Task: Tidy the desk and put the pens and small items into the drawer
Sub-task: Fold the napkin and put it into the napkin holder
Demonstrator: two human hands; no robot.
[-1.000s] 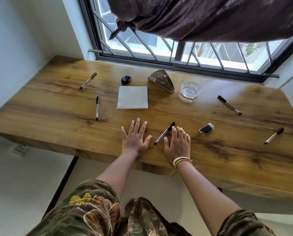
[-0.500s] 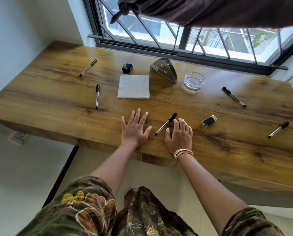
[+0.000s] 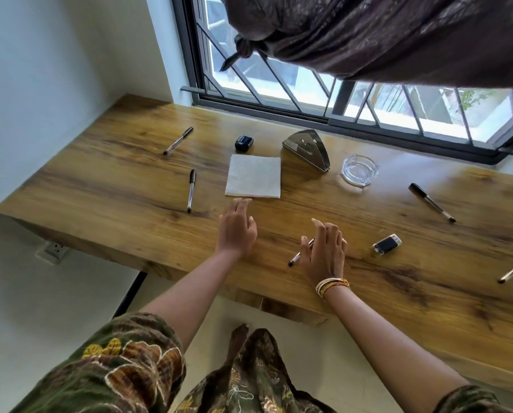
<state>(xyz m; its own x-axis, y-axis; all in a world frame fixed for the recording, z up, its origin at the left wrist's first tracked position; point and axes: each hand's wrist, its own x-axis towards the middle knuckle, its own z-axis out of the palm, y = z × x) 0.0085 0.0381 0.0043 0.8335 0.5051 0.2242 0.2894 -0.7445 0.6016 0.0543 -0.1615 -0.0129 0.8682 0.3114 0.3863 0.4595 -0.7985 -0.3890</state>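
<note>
Hovering above the brown wooden desk (image 3: 106, 186), we spread our left hand (image 3: 236, 231) empty, while our right hand (image 3: 325, 251), fingers loosely splayed, covers a slim black-capped pen (image 3: 297, 257), grip unclear.

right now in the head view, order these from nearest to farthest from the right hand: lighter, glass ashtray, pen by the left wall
1. The lighter, just to the right of the right hand.
2. The glass ashtray, farther back toward the window.
3. The pen by the left wall, at the far left back of the desk.
</note>
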